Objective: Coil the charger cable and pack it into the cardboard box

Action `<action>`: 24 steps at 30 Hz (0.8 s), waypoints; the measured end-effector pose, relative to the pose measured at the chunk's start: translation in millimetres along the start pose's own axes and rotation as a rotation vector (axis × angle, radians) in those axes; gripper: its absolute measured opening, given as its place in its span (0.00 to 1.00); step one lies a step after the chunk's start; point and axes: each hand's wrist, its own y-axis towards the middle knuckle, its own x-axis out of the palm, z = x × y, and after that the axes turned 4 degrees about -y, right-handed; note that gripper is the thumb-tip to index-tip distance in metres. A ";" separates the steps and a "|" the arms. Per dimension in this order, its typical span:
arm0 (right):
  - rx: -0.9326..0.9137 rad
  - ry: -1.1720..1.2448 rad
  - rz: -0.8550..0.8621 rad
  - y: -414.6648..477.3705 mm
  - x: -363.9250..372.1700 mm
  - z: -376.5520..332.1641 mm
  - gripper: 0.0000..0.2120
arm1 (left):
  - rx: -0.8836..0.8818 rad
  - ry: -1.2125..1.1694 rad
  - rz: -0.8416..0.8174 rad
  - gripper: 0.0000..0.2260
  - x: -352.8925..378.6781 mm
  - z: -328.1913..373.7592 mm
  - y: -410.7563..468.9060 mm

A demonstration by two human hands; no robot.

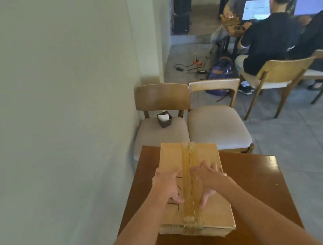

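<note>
Both forearms reached in from the near edge, left hand and right hand lay flat, fingers spread, on the closed cardboard box, box on the wooden table, long axis near to far, tape seam between the hands, cable unseen.

Cardboard box: flaps closed, strip of tape along the centre seam, standing on a brown wooden table beside a pale wall. Left hand: flat on the lid, left of the tape. Right hand: flat on the lid, right of the tape, fingers spread. Two cushioned wooden chairs beyond the table; a small dark holder on the left seat. Two seated people at laptops, far right.
</note>
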 end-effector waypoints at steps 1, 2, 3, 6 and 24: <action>0.005 0.015 0.006 -5.4 3.3 14.3 0.66 | 0.016 0.005 -0.027 0.55 1.5 13.1 0.9; 0.012 0.028 0.012 -10.7 6.9 27.9 0.66 | 0.025 0.004 -0.047 0.55 3.7 25.0 2.7; 0.026 0.040 0.017 -17.2 10.5 43.1 0.66 | 0.040 0.008 -0.063 0.55 5.7 38.4 5.6; 0.035 0.026 0.027 -31.8 23.0 80.5 0.64 | 0.075 0.039 -0.116 0.56 14.5 67.4 15.3; 0.070 0.075 0.056 -34.4 47.6 111.3 0.61 | 0.085 0.118 -0.034 0.53 35.8 89.8 25.4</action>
